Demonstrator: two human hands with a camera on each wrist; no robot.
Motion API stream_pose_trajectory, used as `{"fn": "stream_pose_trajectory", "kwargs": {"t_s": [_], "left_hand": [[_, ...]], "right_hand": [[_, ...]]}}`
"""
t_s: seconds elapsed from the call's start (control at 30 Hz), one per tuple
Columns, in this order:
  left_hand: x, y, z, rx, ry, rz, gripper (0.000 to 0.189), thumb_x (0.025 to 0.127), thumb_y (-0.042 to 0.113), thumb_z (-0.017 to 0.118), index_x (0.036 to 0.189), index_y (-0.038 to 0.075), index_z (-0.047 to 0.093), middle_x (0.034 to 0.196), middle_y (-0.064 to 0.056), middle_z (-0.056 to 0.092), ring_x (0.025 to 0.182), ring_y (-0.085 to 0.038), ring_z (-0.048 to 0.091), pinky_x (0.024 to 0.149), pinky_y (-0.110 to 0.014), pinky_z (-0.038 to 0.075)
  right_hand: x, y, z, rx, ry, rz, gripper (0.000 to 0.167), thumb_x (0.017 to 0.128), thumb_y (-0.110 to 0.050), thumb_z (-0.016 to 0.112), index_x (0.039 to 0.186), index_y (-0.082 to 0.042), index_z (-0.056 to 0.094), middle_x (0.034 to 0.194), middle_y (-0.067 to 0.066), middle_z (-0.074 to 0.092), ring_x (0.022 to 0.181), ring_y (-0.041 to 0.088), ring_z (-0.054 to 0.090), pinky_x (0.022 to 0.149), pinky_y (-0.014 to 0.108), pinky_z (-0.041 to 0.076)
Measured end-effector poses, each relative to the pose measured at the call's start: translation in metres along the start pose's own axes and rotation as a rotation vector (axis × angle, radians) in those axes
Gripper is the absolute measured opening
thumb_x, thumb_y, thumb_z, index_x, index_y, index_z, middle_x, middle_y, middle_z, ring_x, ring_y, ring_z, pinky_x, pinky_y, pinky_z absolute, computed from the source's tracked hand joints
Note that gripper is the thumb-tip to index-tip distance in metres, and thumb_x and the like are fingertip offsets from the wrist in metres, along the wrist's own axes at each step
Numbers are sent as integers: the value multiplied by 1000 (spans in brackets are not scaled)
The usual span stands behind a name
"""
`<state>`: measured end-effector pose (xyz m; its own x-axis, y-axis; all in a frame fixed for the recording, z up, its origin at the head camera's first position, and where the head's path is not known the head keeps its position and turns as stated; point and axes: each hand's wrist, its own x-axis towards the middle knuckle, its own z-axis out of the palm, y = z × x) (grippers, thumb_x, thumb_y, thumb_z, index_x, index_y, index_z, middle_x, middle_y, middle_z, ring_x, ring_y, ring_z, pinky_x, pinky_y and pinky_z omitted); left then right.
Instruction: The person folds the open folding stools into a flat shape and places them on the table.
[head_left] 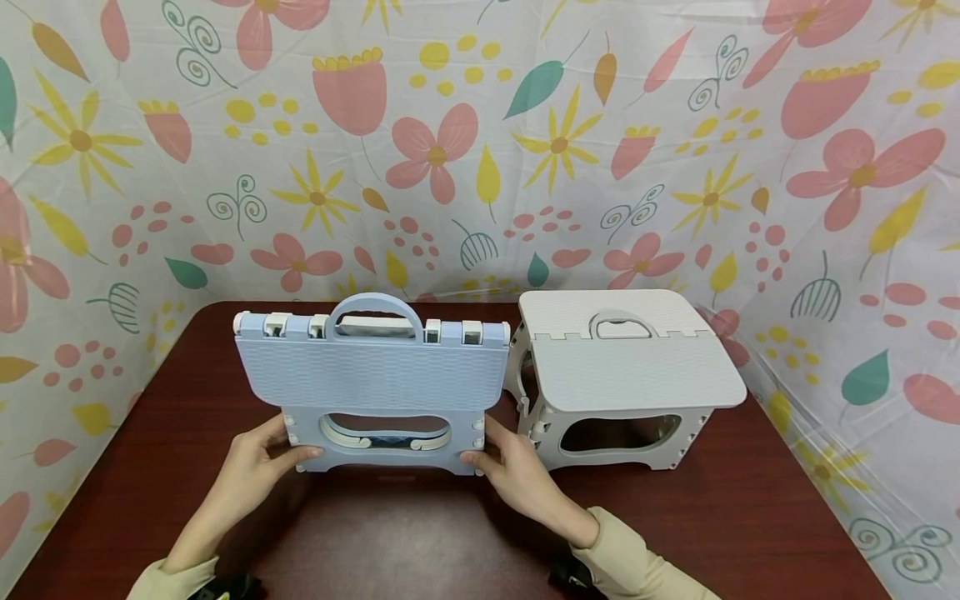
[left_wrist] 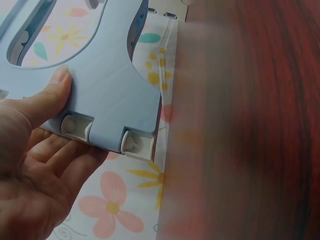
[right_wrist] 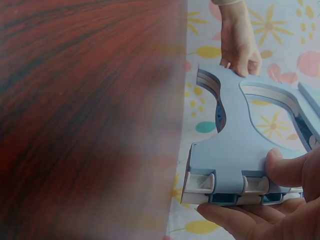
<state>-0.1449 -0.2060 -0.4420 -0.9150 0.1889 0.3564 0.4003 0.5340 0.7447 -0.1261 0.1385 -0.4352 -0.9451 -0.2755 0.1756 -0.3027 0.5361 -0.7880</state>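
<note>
Beige sleeve (head_left: 168, 582) leading to left hand (head_left: 255, 467), pinching left end of pale-blue folding step stool (head_left: 375, 371). Stool lying directly between hands, neither nearer; long axis running left to right, carry handle (head_left: 375, 302) pointing up, front flap slanting toward person. Right hand (head_left: 513, 467) pinching right end. Farther right, white folding step stool (head_left: 637, 371) standing unfolded on surface (head_left: 405, 542); blue stool's contact with surface unclear.

No text, label, brand, number or sign is showing legibly in any of the 3 views. The blue folding stool (head_left: 375, 367) and the white folding stool (head_left: 637, 375) are displaying no readable lettering, and neither the bench (head_left: 405, 542) nor the patterned cloth (head_left: 465, 242) is bearing any.
</note>
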Motion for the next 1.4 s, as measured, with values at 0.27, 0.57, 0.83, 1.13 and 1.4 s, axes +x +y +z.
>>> {"fn": "stream_pose_trajectory", "kwargs": {"t_s": [0.27, 0.57, 0.83, 1.13, 1.4], "left_hand": [[-2, -1, 2, -12, 27, -13, 42, 75, 6, 80, 114, 6, 64, 92, -5, 74, 79, 7, 62, 59, -19, 50], [-1, -3, 2, -46, 68, 20, 35, 73, 3, 81, 103, 10, 64, 86, 19, 69, 77, 5, 64, 60, -16, 50], [-2, -1, 1, -54, 67, 16, 34, 74, 3, 81, 102, 10, 64, 86, 18, 70, 77, 5, 65, 61, -15, 50], [-2, 0, 1, -57, 60, 8, 33, 75, 4, 80, 103, 11, 64, 85, 15, 71, 77, 4, 65, 61, -16, 50], [-2, 2, 0, -48, 62, 11, 33, 75, 4, 80, 103, 11, 64, 84, 11, 72, 75, 4, 65, 61, -15, 50]], "right_hand": [[-1, -1, -2, -11, -17, -5, 46, 90, -28, 66, 132, -16, 54, 104, 2, 70, 71, 4, 56, 67, 21, 47], [-3, -2, -2, 0, -18, 10, 45, 88, -28, 67, 129, -13, 57, 107, 4, 72, 84, 7, 65, 74, 22, 50], [-2, -2, -1, 2, -20, -6, 45, 88, -28, 67, 129, -11, 57, 107, 5, 72, 87, 10, 68, 74, 23, 52], [-1, -2, -1, -17, -10, -7, 43, 88, -27, 68, 126, -12, 58, 105, 3, 72, 84, 7, 66, 74, 23, 51], [-1, -2, -1, -5, -11, 11, 41, 88, -27, 68, 125, -13, 59, 107, 4, 72, 89, 12, 68, 75, 23, 52]]}}
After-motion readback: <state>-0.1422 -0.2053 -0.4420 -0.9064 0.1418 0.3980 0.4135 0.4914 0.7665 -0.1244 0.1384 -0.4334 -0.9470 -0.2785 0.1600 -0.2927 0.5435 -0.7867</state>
